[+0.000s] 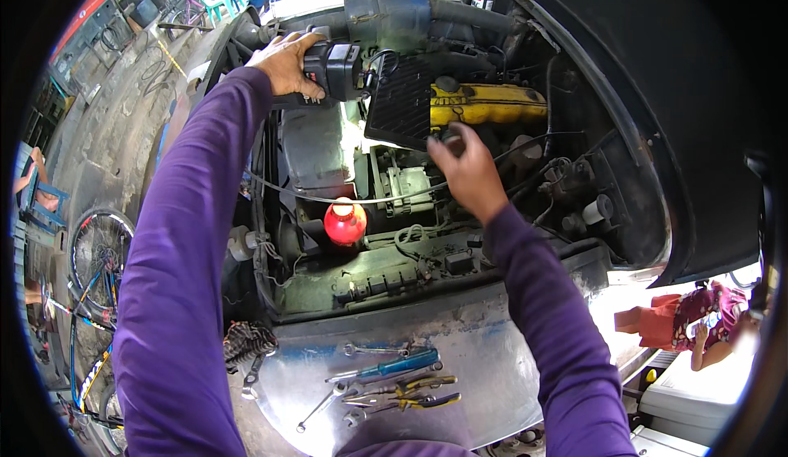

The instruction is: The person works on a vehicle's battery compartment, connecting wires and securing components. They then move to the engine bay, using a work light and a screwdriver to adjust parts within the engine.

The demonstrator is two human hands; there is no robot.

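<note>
My left hand (287, 67) grips a bulky black cordless tool (336, 71) above the upper left of the open engine bay. A flat black ribbed panel (398, 100) is tilted beside the tool, overlapping a yellow valve cover (484, 108). My right hand (468, 165) is at the panel's lower right corner with curled, slightly blurred fingers; I cannot make out what is between them. A red translucent bottle (345, 229) stands lower in the bay, below a thin hose.
Wrenches, pliers with yellow-black handles (427, 395), a blue-handled tool (394, 362) and a dark rag (246, 342) lie on the metal front panel (320, 408). Bicycles (98, 260) stand at left. A person in red (681, 321) is at right. The raised hood (689, 87) borders the right.
</note>
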